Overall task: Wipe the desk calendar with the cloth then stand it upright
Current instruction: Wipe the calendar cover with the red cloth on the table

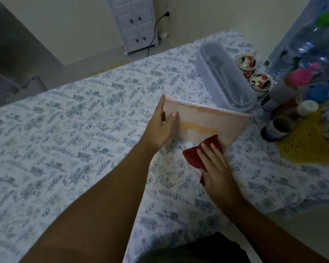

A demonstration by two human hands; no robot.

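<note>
A pale pink and orange desk calendar (213, 120) with a white spiral binding along its top edge rests on the floral tablecloth (74, 139), its face tilted toward me. My left hand (160, 128) grips its left edge, thumb on the front and fingers behind. My right hand (217, 171) presses a dark red cloth (198, 152) flat against the calendar's lower front edge and the table just before it.
Behind the calendar lies a long clear plastic container (226, 78). Two small patterned bowls (254, 73), dark bottles (277, 118), a yellow crocheted mat (311, 143) and large water bottles (315, 40) crowd the right side. A white cabinet (135, 21) stands on the floor beyond.
</note>
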